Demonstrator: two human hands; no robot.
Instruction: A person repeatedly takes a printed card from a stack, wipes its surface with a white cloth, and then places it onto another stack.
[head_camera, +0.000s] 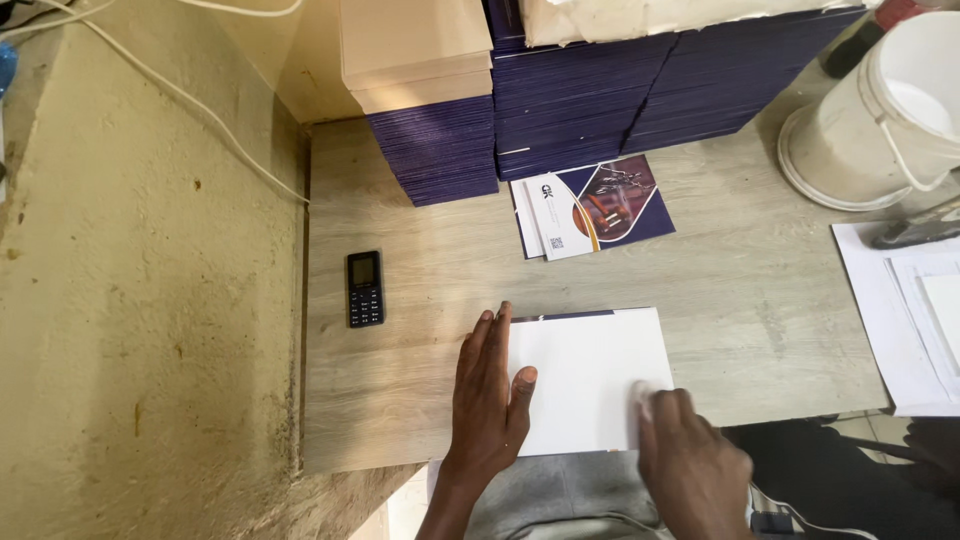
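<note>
Two hands rest on one white sheet (590, 380) that lies flat on the wooden table (740, 290), close to the near edge, right in front of the person. The left hand (487, 400) lies flat with its fingers spread out straight along the sheet's left edge; it grips nothing and only presses down. The right hand (690, 455) sits on the sheet's right side with its fingers curled over something small and pale. That spot is blurred, so I cannot tell what it is or how tight the hold is. To do this rubbing step well, I think the left hand should keep the sheet from sliding, and the right hand should press evenly from the middle out to the edge, so no bumps stay in the sheet. A thin dark blue strip shows along the sheet's top edge. Now the count. One small black phone (365, 288) lies to the left, well apart from the sheet. One printed blue and white folder (592, 208) lies farther back. Three tall stacks of dark blue cards (600, 100) stand behind it. One white bucket (885, 110) stands at the far right. A few white papers (900, 320) lie at the right edge.
</note>
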